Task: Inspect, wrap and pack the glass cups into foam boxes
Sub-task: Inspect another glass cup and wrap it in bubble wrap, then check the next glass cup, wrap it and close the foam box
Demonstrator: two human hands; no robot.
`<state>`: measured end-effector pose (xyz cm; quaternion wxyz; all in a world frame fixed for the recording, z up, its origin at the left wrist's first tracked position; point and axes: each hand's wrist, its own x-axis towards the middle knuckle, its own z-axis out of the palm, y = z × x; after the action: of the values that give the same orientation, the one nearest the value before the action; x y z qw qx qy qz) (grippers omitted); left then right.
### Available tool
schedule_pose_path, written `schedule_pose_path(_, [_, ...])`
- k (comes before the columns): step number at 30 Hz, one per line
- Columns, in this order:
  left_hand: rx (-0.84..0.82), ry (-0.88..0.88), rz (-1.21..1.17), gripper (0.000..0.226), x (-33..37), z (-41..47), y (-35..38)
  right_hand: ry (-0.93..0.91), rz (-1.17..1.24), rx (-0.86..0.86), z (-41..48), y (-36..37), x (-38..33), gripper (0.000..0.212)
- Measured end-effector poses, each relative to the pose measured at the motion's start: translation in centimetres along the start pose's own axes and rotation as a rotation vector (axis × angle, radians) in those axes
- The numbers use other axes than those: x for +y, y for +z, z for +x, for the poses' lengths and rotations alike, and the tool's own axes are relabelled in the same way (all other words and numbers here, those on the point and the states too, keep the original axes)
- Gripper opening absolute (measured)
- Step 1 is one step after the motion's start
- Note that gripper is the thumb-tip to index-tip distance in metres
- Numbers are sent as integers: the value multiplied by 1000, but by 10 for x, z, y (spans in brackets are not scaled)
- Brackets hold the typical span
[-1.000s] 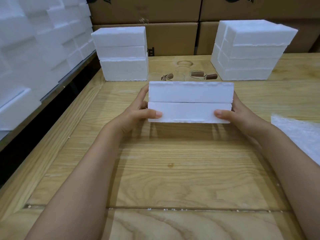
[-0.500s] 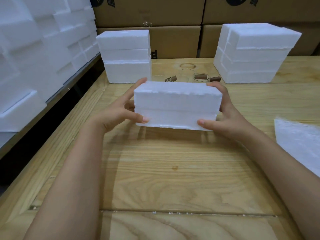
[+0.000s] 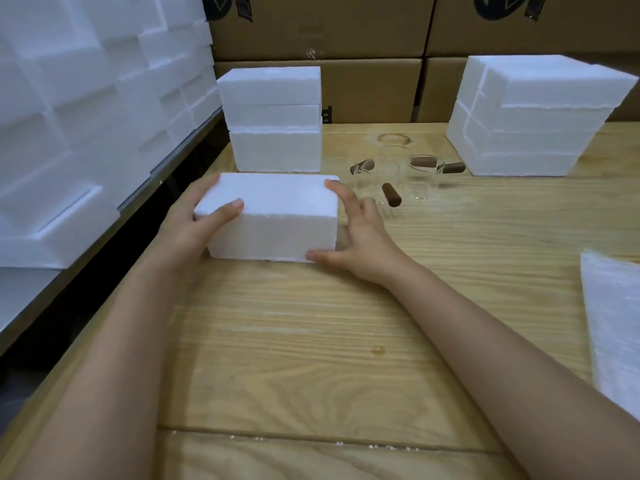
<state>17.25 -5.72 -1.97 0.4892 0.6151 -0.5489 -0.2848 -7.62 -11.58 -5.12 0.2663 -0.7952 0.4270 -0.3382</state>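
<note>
Looks like the tail end of one pack cycle: a closed foam box (image 3: 277, 216) is being parked on the counter (image 3: 311, 341), just in front of the stack of foam boxes (image 3: 275, 119) that sits beyond both grips. It's clamped by the left grip (image 3: 194, 223), thumb laid over the top edge and fingers wrapped round the far-left side. The right grip (image 3: 360, 237) is splayed wide with only the thumb and a fingertip touching the box's right end, so nothing is really held there. Compared with a second ago, the box has been carried away and to the left, turned so a short end faces the camera, and lowered from mid-air to what looks like resting on the wood. Next up, probably: the box gets let go, then one of the glass cups (image 3: 420, 178) just past the right grip gets picked up carefully by its wooden handle, checked, and wrapped in the foam sheet (image 3: 613, 323) lying well off to that grip's right.
</note>
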Motion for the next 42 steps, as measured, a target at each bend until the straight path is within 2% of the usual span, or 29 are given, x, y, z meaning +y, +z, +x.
schedule_pose_path(3, [316, 278, 271, 30, -1, 2, 5, 24, -70, 19, 15, 10, -11, 103])
schedule_pose_path(4, [363, 371, 386, 27, 0, 3, 8, 39, -86, 16, 20, 12, -14, 104])
schedule_pose_path(6, [338, 441, 545, 35, -1, 5, 15, 80, -76, -5, 30, 14, -17, 106])
schedule_pose_path(9, [294, 431, 622, 50, -7, 13, 20, 105, -60, -11, 34, 16, -16, 113])
schedule_pose_path(12, [299, 432, 629, 54, -13, 26, 23, 63, -67, 115, 24, 18, -9, 111])
schedule_pose_path(16, [251, 419, 607, 53, -18, 50, 27, 60, 48, 313, 18, 14, 1, 91])
schedule_pose_path(20, [260, 366, 706, 54, -22, 75, 32, 77, 190, 472, 12, 7, 3, 61])
schedule_pose_path(26, [284, 364, 758, 57, -27, 100, 43, 27, 250, 727, 5, -11, 4, 24])
schedule_pose_path(29, [261, 367, 810, 60, -29, 108, 47, 74, 292, 864, 5, -20, 8, 16])
schedule_pose_path(33, [231, 374, 876, 62, -33, 111, 49, 231, 366, 986, 8, -35, 18, 18])
schedule_pose_path(35, [215, 369, 913, 68, -34, 109, 50, 286, 320, 977, 10, -40, 25, 14])
schedule_pose_path(37, [203, 373, 910, 78, -34, 104, 51, 353, 253, 897, 12, -40, 31, 17])
schedule_pose_path(40, [256, 443, 741, 85, -25, 86, 59, 462, 150, 673, 16, -38, 37, 51])
schedule_pose_path(42, [341, 513, 629, 79, -16, 71, 67, 499, 100, 567, 20, -38, 37, 61])
